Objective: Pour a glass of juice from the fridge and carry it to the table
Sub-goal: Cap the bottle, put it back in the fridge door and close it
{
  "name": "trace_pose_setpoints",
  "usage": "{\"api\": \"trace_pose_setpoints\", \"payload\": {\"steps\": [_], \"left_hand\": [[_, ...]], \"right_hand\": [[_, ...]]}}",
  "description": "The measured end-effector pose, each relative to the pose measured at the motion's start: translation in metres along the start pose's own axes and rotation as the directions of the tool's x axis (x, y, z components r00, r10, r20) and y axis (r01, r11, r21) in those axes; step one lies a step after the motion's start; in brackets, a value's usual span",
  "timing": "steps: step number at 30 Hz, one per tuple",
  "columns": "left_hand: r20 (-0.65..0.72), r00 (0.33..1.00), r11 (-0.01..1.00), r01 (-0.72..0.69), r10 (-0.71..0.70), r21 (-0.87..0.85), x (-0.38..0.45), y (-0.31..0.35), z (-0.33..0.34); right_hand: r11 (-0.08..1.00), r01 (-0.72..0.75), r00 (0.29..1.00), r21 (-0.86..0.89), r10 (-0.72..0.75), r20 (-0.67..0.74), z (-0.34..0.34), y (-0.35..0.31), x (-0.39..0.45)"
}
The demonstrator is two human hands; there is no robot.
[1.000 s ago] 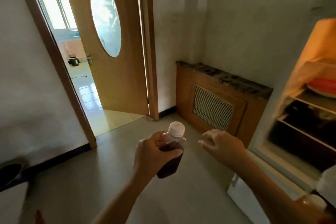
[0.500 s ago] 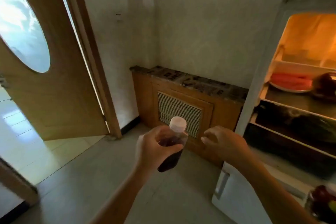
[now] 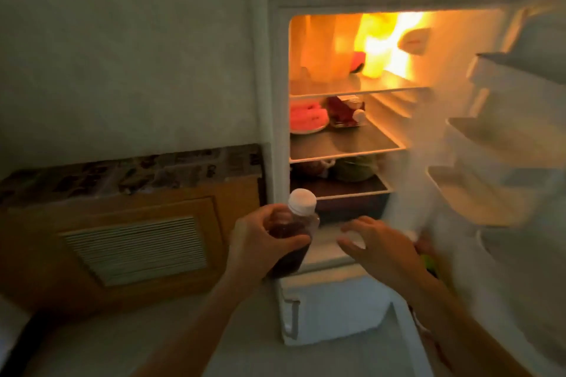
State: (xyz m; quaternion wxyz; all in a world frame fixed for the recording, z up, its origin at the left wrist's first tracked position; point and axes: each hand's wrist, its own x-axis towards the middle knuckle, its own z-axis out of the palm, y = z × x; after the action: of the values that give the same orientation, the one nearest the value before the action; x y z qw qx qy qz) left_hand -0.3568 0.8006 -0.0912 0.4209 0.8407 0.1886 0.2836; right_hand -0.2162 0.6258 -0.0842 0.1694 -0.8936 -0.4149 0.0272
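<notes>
My left hand (image 3: 260,242) grips a small plastic juice bottle (image 3: 292,232) with dark red juice and a white cap, held upright in front of the open fridge (image 3: 280,76). My right hand (image 3: 376,245) hovers just right of the bottle, fingers spread, holding nothing. The fridge interior is lit orange. Its shelves carry sliced watermelon (image 3: 307,118) on a plate and other blurred food. No glass and no table are in view.
The fridge door (image 3: 502,144) stands open on the right with several door racks. A wooden radiator cover (image 3: 134,232) with a marble top sits against the wall to the left. A lower white freezer drawer (image 3: 333,309) juts out below my hands.
The view has swung right, from the doorway and radiator cover to face the open fridge. My hands keep the same pose, left gripping the bottle, right beside it.
</notes>
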Motion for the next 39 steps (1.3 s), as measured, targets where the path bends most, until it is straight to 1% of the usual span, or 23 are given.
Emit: {"api": "trace_pose_setpoints", "payload": {"steps": [4, 7, 9, 12, 14, 16, 19, 23, 25, 28, 30, 34, 36, 39], "left_hand": [[0.202, 0.972, 0.982, -0.085, 0.119, -0.17, 0.047, 0.021, 0.043], [0.293, 0.935, 0.955, -0.121, 0.201, -0.269, 0.074, 0.042, 0.082], [0.337, 0.909, 0.939, -0.137, 0.246, -0.315, 0.091, 0.057, 0.107], [0.414, 0.861, 0.896, -0.1, 0.296, -0.433, 0.11, 0.081, 0.137], [0.465, 0.814, 0.859, -0.08, 0.349, -0.505, 0.119, 0.095, 0.15], [0.504, 0.762, 0.823, -0.065, 0.406, -0.564, 0.126, 0.109, 0.16], [0.565, 0.659, 0.781, -0.056, 0.496, -0.621, 0.134, 0.128, 0.173], [0.629, 0.505, 0.75, -0.057, 0.591, -0.659, 0.137, 0.151, 0.193], [0.655, 0.433, 0.743, -0.051, 0.619, -0.668, 0.136, 0.16, 0.206], [0.69, 0.327, 0.73, 0.0, 0.646, -0.684, 0.133, 0.169, 0.222], [0.692, 0.273, 0.715, 0.02, 0.669, -0.699, 0.13, 0.175, 0.23], [0.69, 0.224, 0.692, 0.085, 0.688, -0.717, 0.124, 0.183, 0.244], [0.699, 0.183, 0.697, 0.088, 0.691, -0.712, 0.119, 0.183, 0.251], [0.691, 0.139, 0.687, 0.086, 0.709, -0.722, 0.113, 0.178, 0.263]], "right_hand": [[0.979, -0.205, 0.973, 0.015, 0.206, -0.106, -0.011, 0.033, -0.021], [0.944, -0.33, 0.934, 0.007, 0.327, -0.141, -0.021, 0.057, -0.038], [0.928, -0.371, 0.916, -0.019, 0.362, -0.175, -0.026, 0.07, -0.048], [0.918, -0.397, 0.897, 0.001, 0.388, -0.214, -0.029, 0.081, -0.058], [0.907, -0.416, 0.883, 0.063, 0.42, -0.208, -0.03, 0.08, -0.065], [0.889, -0.448, 0.873, 0.092, 0.457, -0.172, -0.029, 0.08, -0.07], [0.844, -0.528, 0.835, 0.088, 0.536, -0.128, -0.03, 0.08, -0.078], [0.784, -0.604, 0.78, 0.142, 0.618, -0.098, -0.038, 0.078, -0.089], [0.742, -0.652, 0.735, 0.157, 0.669, -0.111, -0.041, 0.074, -0.095], [0.65, -0.737, 0.627, 0.184, 0.76, -0.173, -0.046, 0.068, -0.107], [0.611, -0.766, 0.571, 0.201, 0.789, -0.225, -0.051, 0.063, -0.116], [0.534, -0.813, 0.459, 0.232, 0.833, -0.308, -0.063, 0.055, -0.129], [0.491, -0.838, 0.392, 0.238, 0.845, -0.363, -0.066, 0.052, -0.134], [0.452, -0.863, 0.329, 0.228, 0.843, -0.426, -0.069, 0.049, -0.139]]}}
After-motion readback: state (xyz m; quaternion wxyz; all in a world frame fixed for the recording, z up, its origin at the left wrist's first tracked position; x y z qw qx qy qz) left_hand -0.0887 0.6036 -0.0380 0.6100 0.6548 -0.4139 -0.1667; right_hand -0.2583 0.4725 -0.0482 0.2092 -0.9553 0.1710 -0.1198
